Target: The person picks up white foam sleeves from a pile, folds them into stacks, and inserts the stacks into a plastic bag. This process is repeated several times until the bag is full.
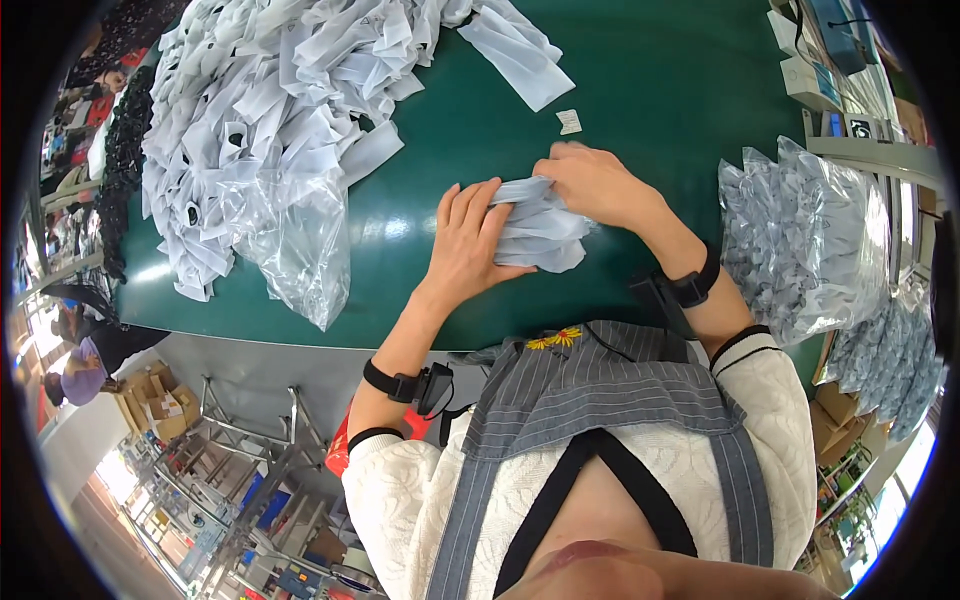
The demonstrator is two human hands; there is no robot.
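Note:
A bundle of pale, translucent plastic packets lies on the green table in front of me. Around its left side my left hand is closed, fingers over the top edge and thumb along the near side. My right hand has its fingers curled at the bundle's upper right corner; its fingertips are partly hidden and slightly blurred. What is inside the packets cannot be made out. Beyond my hands, a small white paper label and a loose pale packet rest on the table.
A large heap of similar packets covers the far left of the green table. Against it lies a crumpled clear plastic bag. Clear bags full of packets stand at the right edge, with white boxes behind them.

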